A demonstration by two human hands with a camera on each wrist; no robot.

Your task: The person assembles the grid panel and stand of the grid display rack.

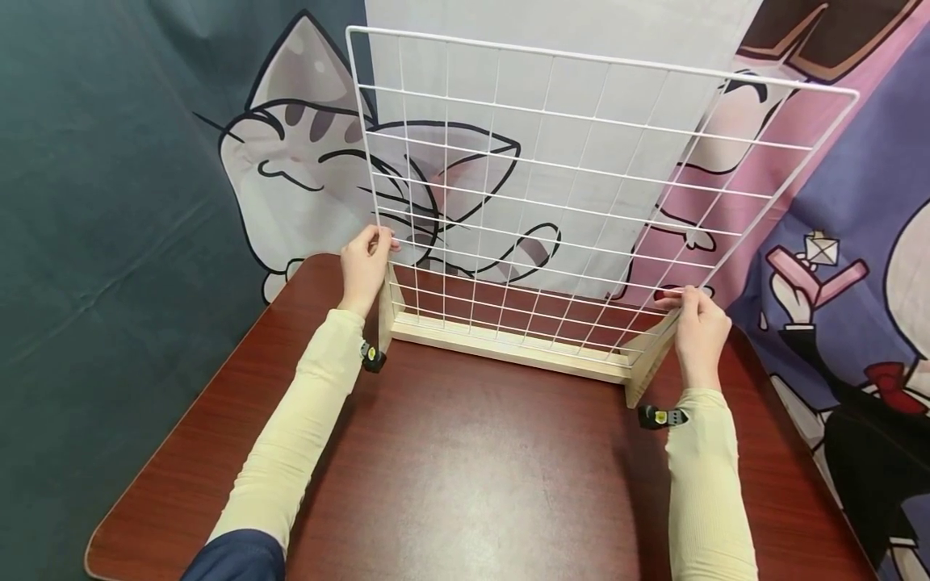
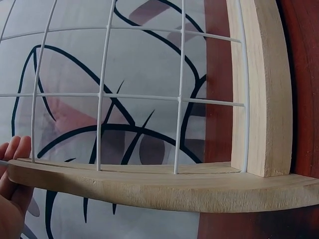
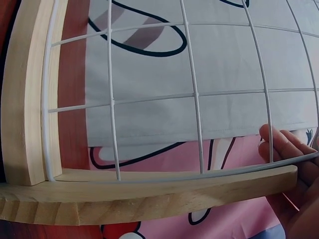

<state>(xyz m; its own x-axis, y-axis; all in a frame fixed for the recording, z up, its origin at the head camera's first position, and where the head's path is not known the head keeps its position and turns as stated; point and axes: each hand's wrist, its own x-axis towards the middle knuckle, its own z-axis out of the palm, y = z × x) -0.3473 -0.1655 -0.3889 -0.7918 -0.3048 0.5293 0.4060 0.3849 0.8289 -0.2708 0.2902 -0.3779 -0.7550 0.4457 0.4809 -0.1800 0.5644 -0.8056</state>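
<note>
A white wire grid panel [image 1: 525, 165] stands upright, leaning back a little, with its lower edge in a pale wooden stand [image 1: 508, 349]. My left hand [image 1: 366, 266] pinches the panel's left edge wire, just above the stand's left side piece [image 2: 164, 191]. At the opposite edge, my right hand [image 1: 699, 335] holds the right edge wire between thumb and fingers, close to the top of the right side piece [image 3: 149, 199]. Both wrist views show the grid's bottom corners sitting against the wooden crossbar and side pieces.
The stand rests toward the far side of a reddish-brown table [image 1: 465, 468]. Behind it hangs a cloth backdrop [image 1: 617, 48] printed with cartoon cats, with a dark green curtain [image 1: 109, 202] at left. A small black device [image 1: 374, 357] is on each wrist.
</note>
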